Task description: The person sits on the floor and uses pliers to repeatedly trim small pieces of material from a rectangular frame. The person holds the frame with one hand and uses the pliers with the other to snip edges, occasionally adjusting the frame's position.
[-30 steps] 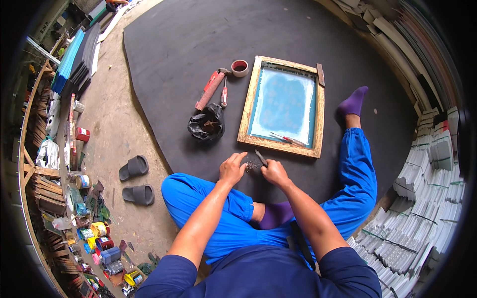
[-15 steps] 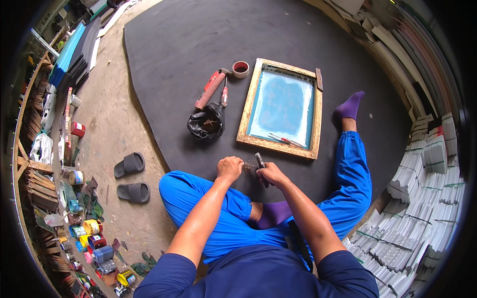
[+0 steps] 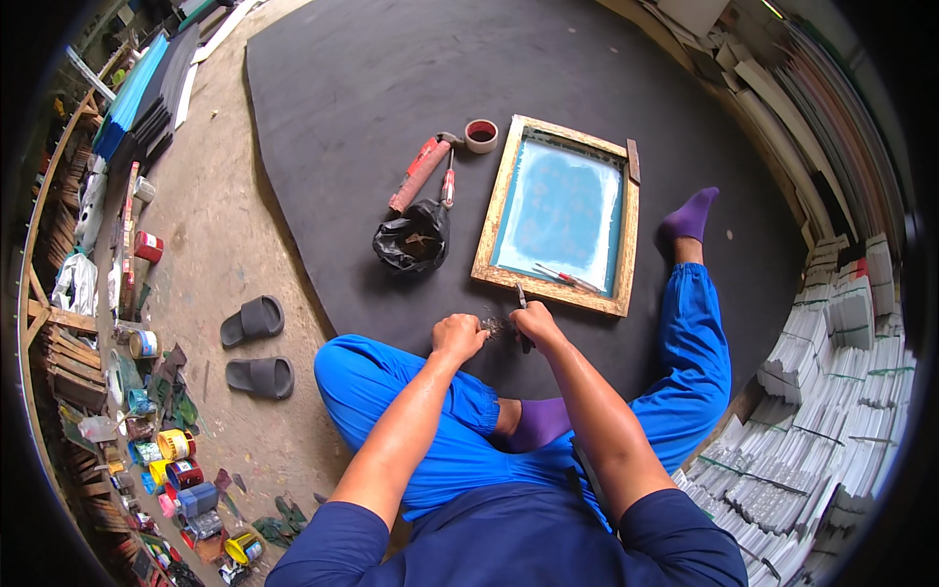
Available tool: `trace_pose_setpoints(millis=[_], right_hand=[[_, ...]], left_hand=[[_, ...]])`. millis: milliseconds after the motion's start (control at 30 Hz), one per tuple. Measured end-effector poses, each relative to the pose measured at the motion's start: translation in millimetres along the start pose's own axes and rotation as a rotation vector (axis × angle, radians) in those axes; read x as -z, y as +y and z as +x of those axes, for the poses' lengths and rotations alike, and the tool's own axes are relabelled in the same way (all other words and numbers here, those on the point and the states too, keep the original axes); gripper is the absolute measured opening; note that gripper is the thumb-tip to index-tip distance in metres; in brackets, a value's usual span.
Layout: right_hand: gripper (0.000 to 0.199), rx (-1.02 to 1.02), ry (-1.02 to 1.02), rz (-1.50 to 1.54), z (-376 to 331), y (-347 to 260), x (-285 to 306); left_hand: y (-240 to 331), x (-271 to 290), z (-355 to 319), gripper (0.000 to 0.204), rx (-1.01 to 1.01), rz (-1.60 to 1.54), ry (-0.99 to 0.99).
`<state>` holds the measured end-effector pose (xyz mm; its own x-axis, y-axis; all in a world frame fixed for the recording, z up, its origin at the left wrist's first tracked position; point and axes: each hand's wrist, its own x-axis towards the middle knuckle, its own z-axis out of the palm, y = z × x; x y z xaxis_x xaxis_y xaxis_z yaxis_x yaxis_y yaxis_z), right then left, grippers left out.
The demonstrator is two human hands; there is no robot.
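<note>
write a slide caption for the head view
Right hand gripping a dark tool, left hand beside small bits, near a wooden frame on a black mat.

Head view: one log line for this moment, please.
left hand: curled, contents hidden, beside small debris | right hand: gripping slim dark tool, kind unclear | ahead: wooden screen-printing frame, black plastic bag

Left hand [image 3: 460, 336] and right hand [image 3: 533, 325] sit close together, fingers [image 3: 477, 333] curled.
</note>
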<state>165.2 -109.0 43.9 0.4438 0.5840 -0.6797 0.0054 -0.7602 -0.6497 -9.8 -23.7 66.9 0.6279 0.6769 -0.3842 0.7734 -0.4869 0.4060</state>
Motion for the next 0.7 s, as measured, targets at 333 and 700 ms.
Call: trace_pose_setpoints(millis=[333,700], right_hand=[[0.031,-0.066,-0.057,-0.129,-2.8,-15.4,11.2],[0.021,0.107,-0.041,0.148,16.1,34.5,-3.8]], left_hand=[[-5.6,-12.0,3.9,0.029,-0.041,-0.041,0.046],[-6.0,-15.8,5.3,0.036,0.048,-0.231,0.084]])
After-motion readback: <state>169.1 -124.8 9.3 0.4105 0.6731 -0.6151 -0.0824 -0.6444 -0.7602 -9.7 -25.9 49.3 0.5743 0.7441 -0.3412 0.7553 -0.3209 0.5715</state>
